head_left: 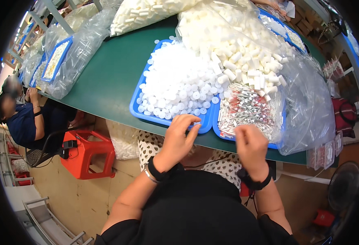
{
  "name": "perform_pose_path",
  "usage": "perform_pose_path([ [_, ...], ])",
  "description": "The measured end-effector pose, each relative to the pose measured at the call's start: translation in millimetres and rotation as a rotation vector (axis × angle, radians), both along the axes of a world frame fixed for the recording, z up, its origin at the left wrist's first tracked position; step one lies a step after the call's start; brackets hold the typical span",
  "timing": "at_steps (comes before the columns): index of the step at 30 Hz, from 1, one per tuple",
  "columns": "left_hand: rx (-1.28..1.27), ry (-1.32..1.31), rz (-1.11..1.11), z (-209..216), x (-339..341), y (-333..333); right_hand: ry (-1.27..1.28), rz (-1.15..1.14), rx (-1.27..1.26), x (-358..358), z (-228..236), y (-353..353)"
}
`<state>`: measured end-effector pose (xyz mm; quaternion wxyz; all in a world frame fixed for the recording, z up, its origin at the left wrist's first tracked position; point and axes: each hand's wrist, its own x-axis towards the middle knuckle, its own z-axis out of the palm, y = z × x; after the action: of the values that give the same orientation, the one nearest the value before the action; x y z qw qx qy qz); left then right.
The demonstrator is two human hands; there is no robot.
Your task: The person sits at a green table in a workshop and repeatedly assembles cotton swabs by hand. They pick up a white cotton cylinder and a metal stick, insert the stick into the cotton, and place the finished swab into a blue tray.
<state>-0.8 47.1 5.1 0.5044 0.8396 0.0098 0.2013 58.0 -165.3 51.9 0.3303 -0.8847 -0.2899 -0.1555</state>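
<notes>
Translucent white plastic discs (179, 77) are heaped in a blue tray (136, 110) at the table's near edge. At that tray's front right corner, my left hand (177, 141) pinches what looks like one small white disc between thumb and forefinger. Beside it, a second blue tray (216, 126) carries thin metal pins with red parts (248, 104) and small white tubes (271, 120). My right hand (251, 145) is closed over this tray's front edge. Its fingertips are pressed together, and whatever they hold is hidden.
Cream foam-like cylinders (236, 49) spill from a clear bag behind the trays. A loose plastic bag (306, 106) drapes the right side of the green table (102, 77). Left of me stand a red stool (89, 153) and a seated person (24, 118). A fan (344, 185) is at right.
</notes>
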Motion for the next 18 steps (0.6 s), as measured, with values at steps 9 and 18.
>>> perform_pose_path([
  [9, 0.354, 0.016, -0.028, -14.6, 28.6, 0.6, 0.174, -0.400, 0.070, 34.8, -26.5, -13.0],
  [18, 0.456, 0.101, -0.071, -14.8, 39.7, 1.9, 0.019, -0.158, 0.097, 39.5, -16.4, 5.6],
])
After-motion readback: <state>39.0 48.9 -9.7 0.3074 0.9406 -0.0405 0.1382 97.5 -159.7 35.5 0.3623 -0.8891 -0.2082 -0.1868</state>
